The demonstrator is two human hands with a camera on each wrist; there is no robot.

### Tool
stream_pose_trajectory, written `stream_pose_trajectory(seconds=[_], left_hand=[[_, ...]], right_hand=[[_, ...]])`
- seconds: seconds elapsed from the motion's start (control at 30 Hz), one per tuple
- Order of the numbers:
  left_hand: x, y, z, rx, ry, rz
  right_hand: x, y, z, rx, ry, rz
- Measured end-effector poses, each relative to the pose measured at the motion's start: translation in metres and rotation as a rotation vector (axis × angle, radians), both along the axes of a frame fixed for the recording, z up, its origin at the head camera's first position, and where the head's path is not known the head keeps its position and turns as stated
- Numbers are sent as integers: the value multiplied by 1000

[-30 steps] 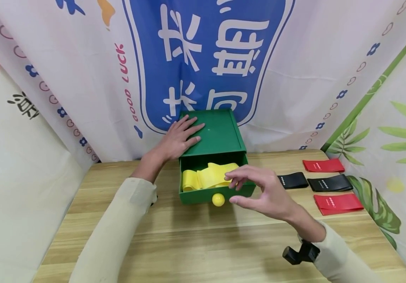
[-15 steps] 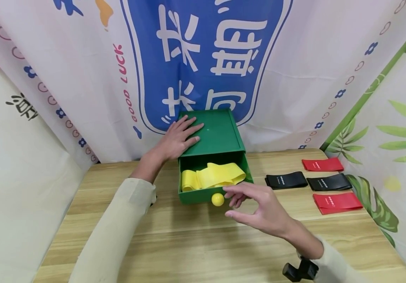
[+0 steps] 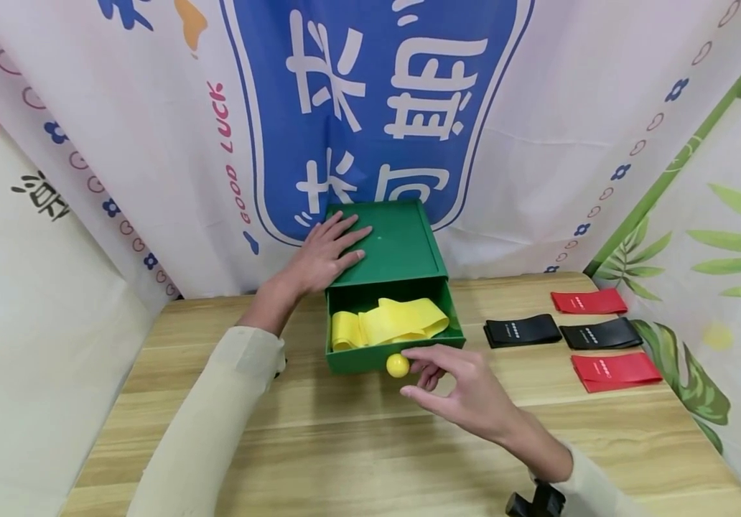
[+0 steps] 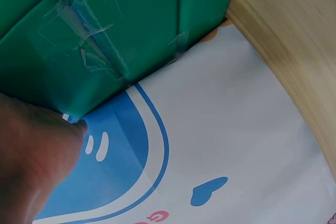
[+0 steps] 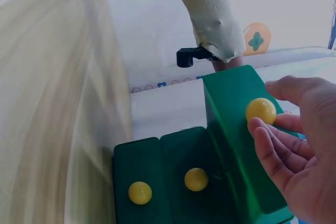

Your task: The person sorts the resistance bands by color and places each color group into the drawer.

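Observation:
A green drawer box (image 3: 386, 240) stands at the back of the table with its top drawer (image 3: 370, 357) pulled out. Folded yellow bands (image 3: 396, 321) lie inside that drawer. My left hand (image 3: 324, 258) rests on the box top with its fingers spread; the left wrist view shows part of this hand (image 4: 37, 156) at the edge of the box. At the drawer's round yellow knob (image 3: 398, 365), my right hand (image 3: 467, 391) holds its thumb and fingers apart. The right wrist view has the fingertips close around the knob (image 5: 261, 110), the thumb standing off it.
Two black bands (image 3: 523, 330) (image 3: 602, 333) and two red bands (image 3: 589, 301) (image 3: 617, 370) lie folded on the table's right side. Below the pulled-out drawer are two shut drawers with yellow knobs (image 5: 196, 179) (image 5: 140, 193). A printed curtain (image 3: 525, 179) hangs behind the box.
My right hand has moved from over the drawer's right front down and left to the knob. The left hand and the drawer stay where they were.

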State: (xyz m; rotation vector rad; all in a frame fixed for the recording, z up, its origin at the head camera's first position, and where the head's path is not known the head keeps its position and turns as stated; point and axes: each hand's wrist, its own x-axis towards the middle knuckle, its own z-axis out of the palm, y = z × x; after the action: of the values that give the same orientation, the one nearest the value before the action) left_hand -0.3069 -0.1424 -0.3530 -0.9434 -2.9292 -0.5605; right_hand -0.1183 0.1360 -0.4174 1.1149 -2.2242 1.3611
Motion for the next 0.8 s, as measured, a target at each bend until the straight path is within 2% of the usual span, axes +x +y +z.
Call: stream_pose_trajectory(seconds=[0.53, 0.8], left_hand=[[0, 0, 1, 11, 5, -4], [-2, -1, -1, 5, 4, -1]], right_hand=[[-6, -10, -8, -29, -14, -102], [-13, -12, -9, -26, -37, -109]])
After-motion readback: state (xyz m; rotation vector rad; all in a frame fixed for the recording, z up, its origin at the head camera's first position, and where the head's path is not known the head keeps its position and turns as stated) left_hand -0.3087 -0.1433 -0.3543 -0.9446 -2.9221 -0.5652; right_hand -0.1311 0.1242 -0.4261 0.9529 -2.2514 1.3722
